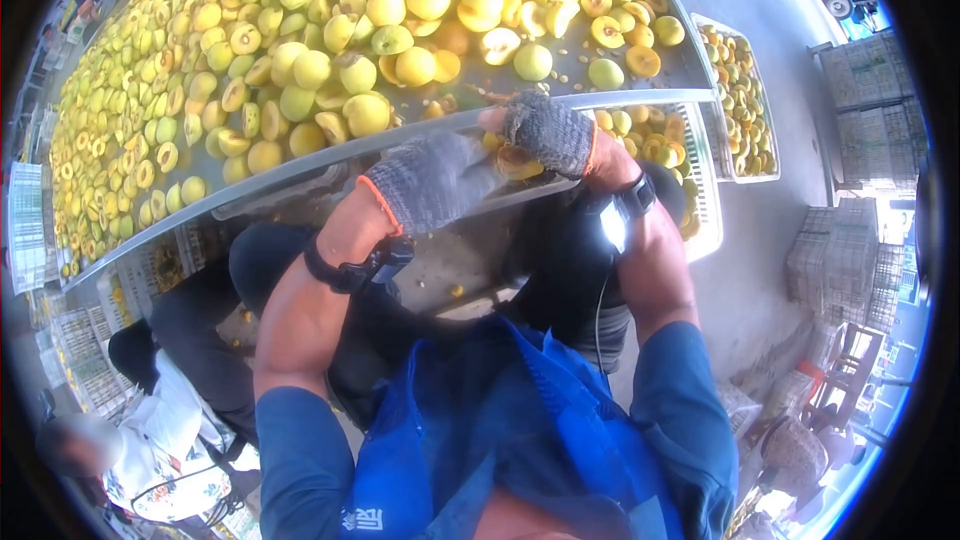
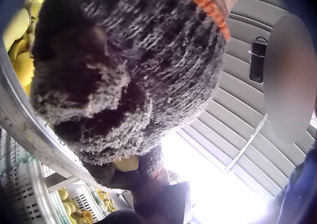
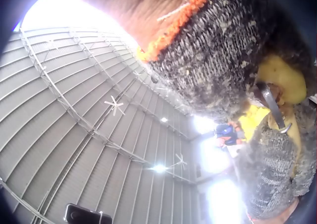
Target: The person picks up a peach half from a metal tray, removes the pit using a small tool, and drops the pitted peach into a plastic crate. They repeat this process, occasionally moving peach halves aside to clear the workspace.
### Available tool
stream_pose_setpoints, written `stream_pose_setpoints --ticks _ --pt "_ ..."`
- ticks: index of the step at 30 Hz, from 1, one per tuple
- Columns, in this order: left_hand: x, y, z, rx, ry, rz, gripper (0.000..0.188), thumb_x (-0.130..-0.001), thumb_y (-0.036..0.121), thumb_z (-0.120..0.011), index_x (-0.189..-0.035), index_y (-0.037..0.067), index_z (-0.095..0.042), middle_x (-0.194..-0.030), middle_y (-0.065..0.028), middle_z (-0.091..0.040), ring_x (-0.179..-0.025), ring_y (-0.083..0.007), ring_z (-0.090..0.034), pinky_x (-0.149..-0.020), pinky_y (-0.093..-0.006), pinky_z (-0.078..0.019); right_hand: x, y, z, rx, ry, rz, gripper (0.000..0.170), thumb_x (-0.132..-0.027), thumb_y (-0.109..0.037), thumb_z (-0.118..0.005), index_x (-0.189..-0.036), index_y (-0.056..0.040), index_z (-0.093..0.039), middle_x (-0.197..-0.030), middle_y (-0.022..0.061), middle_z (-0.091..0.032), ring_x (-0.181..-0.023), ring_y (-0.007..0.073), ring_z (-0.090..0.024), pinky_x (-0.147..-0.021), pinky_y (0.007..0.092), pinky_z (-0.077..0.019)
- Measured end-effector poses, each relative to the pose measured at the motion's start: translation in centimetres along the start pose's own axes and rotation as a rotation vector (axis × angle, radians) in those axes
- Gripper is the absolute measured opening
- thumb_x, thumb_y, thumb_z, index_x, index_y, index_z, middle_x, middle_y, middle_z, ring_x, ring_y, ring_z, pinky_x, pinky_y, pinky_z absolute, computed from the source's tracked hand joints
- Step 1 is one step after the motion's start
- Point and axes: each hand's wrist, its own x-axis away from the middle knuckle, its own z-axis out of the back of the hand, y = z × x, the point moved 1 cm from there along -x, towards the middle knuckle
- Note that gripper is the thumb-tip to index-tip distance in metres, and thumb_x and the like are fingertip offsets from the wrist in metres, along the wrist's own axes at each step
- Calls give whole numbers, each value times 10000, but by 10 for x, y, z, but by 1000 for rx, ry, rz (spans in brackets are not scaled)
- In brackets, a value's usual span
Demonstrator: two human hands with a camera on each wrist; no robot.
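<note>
Both hands wear grey knit gloves with orange cuffs and meet at the near edge of a fruit-covered metal table. My left hand [image 1: 435, 182] curls its fingers round a cut yellow stone fruit [image 1: 520, 162], of which only part shows between the gloves. My right hand [image 1: 550, 133] is close against it, just inside the table rim. In the right wrist view, a thin curved metal tool [image 3: 271, 104] lies across the fruit's flesh, its bent tip toward the left glove [image 3: 272, 169]. It comes from the right hand's side, its grip hidden by the right glove [image 3: 213, 60].
Whole and halved yellow-green fruits [image 1: 300, 50] cover the metal table, with loose stones near its raised rim [image 1: 640, 96]. A white crate [image 1: 708, 190] with fruit stands under the right corner, another crate [image 1: 773, 140] beyond. Another person [image 1: 165, 440] sits at left.
</note>
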Motion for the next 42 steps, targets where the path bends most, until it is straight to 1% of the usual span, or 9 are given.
stream_pose_setpoints --ticks 4,7,13,19,23,28,34,38,42 --pt "2 9 6 -158 -4 26 443 -952 394 -583 -850 -22 -696 -764 -242 -669 -754 -426 -665 -708 -501 -518 0 -3 3 -25 -140 -164 315 -839 -160 -739 -1144 -126 -669 -833 123 -682 -718 308 -650 -673 408 -518" --pt "1 17 8 -379 -134 144 340 -926 360 -629 -979 29 -690 -875 -221 -699 -829 -404 -676 -740 -506 -526 -3 -7 5 105 -119 -1 340 -814 -136 -742 -1143 -121 -659 -849 133 -685 -737 338 -657 -672 415 -520" --pt "6 24 0 -592 -106 170 325 -943 354 -587 -954 45 -685 -845 -192 -714 -795 -388 -687 -719 -516 -531 5 13 -12 66 4 132 337 -815 -152 -744 -1141 -119 -664 -901 128 -698 -791 316 -661 -734 379 -532" --pt "19 21 -1 -632 112 18 185 -890 203 -569 -853 48 -663 -728 -210 -668 -696 -367 -685 -625 -502 -538 5 -11 -12 -384 27 -661 260 -961 -246 -657 -1076 -19 -705 -942 47 -697 -856 132 -614 -815 295 -508" --pt "21 25 14 -502 214 43 282 -911 316 -604 -815 60 -671 -746 -189 -667 -697 -378 -668 -636 -505 -525 -1 -14 -10 -426 234 -641 329 -1002 -294 -610 -1064 12 -715 -948 34 -689 -876 106 -602 -794 280 -506" --pt "23 2 18 -394 167 235 500 -933 512 -600 -830 38 -720 -788 -220 -692 -743 -404 -677 -688 -499 -531 12 15 20 -627 83 -728 382 -1024 -284 -571 -1284 -9 -623 -1116 43 -679 -995 134 -636 -828 284 -534" --pt "18 -15 -1 -470 138 377 596 -943 579 -539 -863 25 -745 -825 -233 -707 -771 -408 -685 -726 -504 -539 86 64 72 -148 374 -675 483 -996 -403 -597 -1329 -53 -601 -1058 44 -679 -926 154 -670 -774 278 -550" --pt "19 -22 -8 -564 40 415 620 -937 598 -523 -894 22 -748 -850 -227 -716 -812 -397 -691 -745 -505 -538 95 -4 109 -258 628 -1009 540 -944 -502 -629 -1258 -65 -663 -984 85 -679 -848 203 -687 -714 329 -568" --pt "22 -23 -12 -546 77 431 604 -917 595 -549 -904 24 -747 -883 -222 -721 -843 -388 -693 -758 -505 -536 178 44 137 387 411 -1178 530 -946 -489 -625 -1270 -71 -658 -997 147 -690 -857 233 -696 -736 345 -566"
